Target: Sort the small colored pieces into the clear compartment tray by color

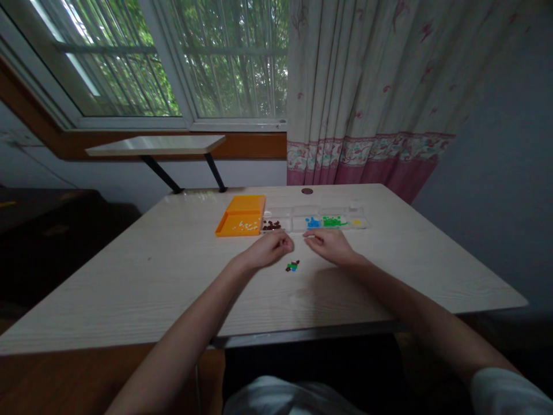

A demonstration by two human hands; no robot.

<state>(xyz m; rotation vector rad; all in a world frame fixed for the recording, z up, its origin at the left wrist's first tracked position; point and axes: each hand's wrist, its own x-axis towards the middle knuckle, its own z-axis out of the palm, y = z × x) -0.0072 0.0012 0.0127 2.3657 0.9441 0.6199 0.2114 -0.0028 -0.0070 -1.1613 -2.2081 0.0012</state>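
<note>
My left hand (273, 248) is closed just in front of the box with brown pieces, its fingers curled inward. Whatever it may hold is hidden. Facing it, my right hand (332, 244) is in front of the blue and green pieces, thumb and forefinger drawn close in a pinch. Anything between those fingertips is too small to make out. Below and between both hands lies a small cluster of brown, green and blue pieces (292, 266) on the table (181, 288). Behind the hands are clear boxes holding brown pieces (272, 225), blue pieces (313, 222), green pieces (333, 221) and yellow pieces (356, 222).
An open orange case (245, 204) with scattered white pieces (247, 225) stands left of the clear boxes. A round dark disc (307, 191) lies near the back edge. A raised shelf (159, 145) on black legs is at the back left, below the window.
</note>
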